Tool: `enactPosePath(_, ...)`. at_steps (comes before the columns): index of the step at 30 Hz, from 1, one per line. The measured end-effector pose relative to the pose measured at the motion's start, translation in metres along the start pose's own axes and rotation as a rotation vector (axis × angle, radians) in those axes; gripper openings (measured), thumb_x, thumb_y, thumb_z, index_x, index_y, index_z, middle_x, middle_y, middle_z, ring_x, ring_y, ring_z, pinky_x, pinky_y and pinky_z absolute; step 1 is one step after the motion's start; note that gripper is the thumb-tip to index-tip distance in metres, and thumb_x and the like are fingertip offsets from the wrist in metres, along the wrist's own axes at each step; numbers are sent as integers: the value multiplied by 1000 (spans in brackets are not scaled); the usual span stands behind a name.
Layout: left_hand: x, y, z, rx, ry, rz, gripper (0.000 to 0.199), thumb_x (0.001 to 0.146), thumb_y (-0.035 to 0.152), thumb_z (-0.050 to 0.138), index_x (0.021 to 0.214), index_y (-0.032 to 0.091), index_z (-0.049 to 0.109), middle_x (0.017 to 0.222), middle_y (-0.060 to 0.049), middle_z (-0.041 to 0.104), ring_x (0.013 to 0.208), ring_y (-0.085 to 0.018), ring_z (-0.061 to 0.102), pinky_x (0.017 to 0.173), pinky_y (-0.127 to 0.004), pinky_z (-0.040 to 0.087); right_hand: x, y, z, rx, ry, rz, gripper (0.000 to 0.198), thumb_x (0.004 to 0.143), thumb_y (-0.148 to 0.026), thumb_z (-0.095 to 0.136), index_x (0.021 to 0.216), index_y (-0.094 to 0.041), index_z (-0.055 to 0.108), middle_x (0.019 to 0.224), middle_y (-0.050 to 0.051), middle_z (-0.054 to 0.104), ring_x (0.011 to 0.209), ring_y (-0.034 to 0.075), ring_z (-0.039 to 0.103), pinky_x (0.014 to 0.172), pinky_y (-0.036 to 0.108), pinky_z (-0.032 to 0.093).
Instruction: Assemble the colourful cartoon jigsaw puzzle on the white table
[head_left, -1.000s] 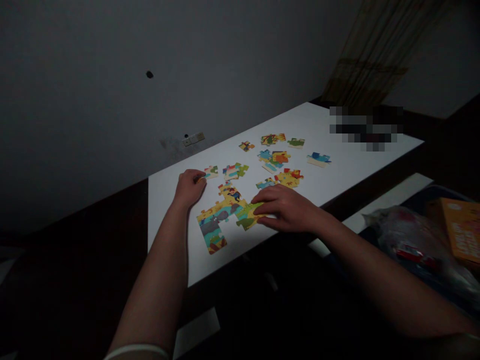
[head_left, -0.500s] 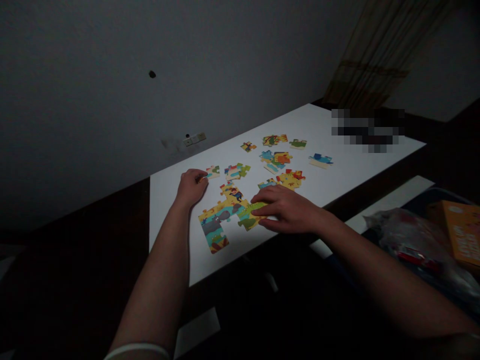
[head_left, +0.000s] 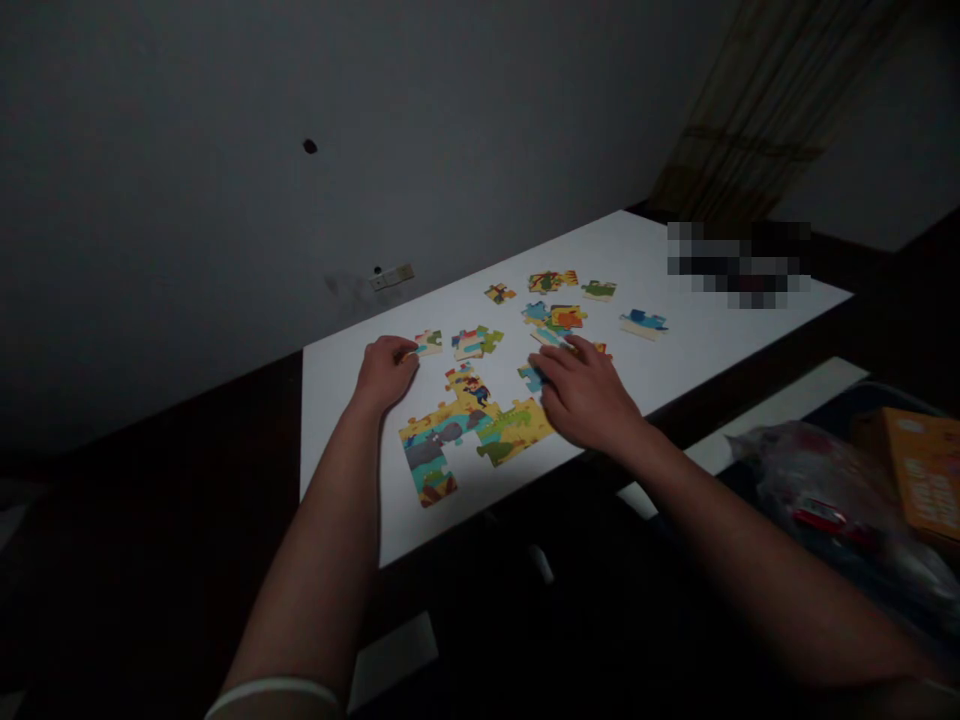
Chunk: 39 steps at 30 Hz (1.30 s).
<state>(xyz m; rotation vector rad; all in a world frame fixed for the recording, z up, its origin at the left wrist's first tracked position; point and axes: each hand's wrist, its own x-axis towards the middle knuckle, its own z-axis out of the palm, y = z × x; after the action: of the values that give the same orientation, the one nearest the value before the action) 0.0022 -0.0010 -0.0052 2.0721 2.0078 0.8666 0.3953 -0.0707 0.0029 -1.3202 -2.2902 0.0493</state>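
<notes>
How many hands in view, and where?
2: left hand beside a pale-and-green puzzle piece; right hand over loose pieces, just right of the joined section. No other hand shows.

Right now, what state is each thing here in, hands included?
Left hand: fingers bent together; whether they hold anything is hidden.
Right hand: fingers parted, at loose puzzle pieces; grip unclear.
Jigsaw puzzle: partly joined, with a gap in its near side.
Blue-and-cream puzzle piece: loose, lying apart from the others.
Clear plastic bag: crumpled.
Orange printed box: open or shut, cannot tell.
Curtain: hanging in folds.
</notes>
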Motion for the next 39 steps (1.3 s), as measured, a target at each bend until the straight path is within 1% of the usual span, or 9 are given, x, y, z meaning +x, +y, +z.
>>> enactPosePath(5,0,3,-2,17,-2,9,29,95,28,72,116,20,91,127,-15,86,123,-35,77,124,-54,57,3,1,1,5,-63,-71,49,114,-26,51,157,-17,74,154,22,76,157,48,54,136,72,41)
enactPosePath(8,-1,4,-2,22,-6,12,30,95,29,71,116,21,91,128,-14,86,126,-36,76,127,-54,56,4,4,0,55,-82,-98,53,112,-27,54,162,-16,68,148,25,75,148,46,60,130,69,47)
enactPosePath(12,-1,6,-1,16,5,-1,29,95,29,71,115,22,91,128,-14,86,127,-37,75,126,-55,56,4,7,0,136,-86,-117,63,109,-27,58,171,-19,59,145,22,76,140,45,65,126,68,51)
enactPosePath(16,-1,7,0,-5,10,12,27,94,27,72,111,24,92,125,-13,87,127,-38,76,127,-57,56,5,17,-7,210,-78,-113,70,100,-22,61,171,-21,63,152,21,77,146,47,63,127,72,53)
enactPosePath(21,0,8,0,-26,13,6,25,93,26,73,110,25,92,123,-12,86,123,-37,75,127,-58,56,16,42,-23,254,-255,-202,75,94,-24,73,168,-27,69,162,19,74,158,48,60,128,75,55)
enactPosePath(26,-1,7,2,-23,18,-13,28,95,26,72,114,23,92,124,-14,85,122,-37,74,123,-57,58,40,54,-25,213,-318,-201,58,94,-21,79,152,-29,81,144,16,84,141,45,71,119,69,62)
enactPosePath(30,0,6,2,-29,9,5,27,96,25,72,114,21,92,124,-15,85,120,-36,76,122,-56,59,56,54,-19,195,-383,-189,58,89,-15,81,145,-28,83,138,15,86,129,41,77,112,62,66)
enactPosePath(36,-1,7,0,-34,-2,-4,25,96,25,73,113,23,91,124,-14,84,117,-36,76,121,-57,59,62,47,-26,321,-389,-247,78,88,-11,79,164,-26,71,141,16,83,115,33,81,102,50,69)
enactPosePath(39,-1,8,0,-32,-1,-13,25,96,26,73,113,24,91,123,-13,84,118,-36,75,122,-58,59,66,40,-29,385,-350,-259,70,96,-18,80,164,-29,72,143,15,82,114,32,80,102,51,69)
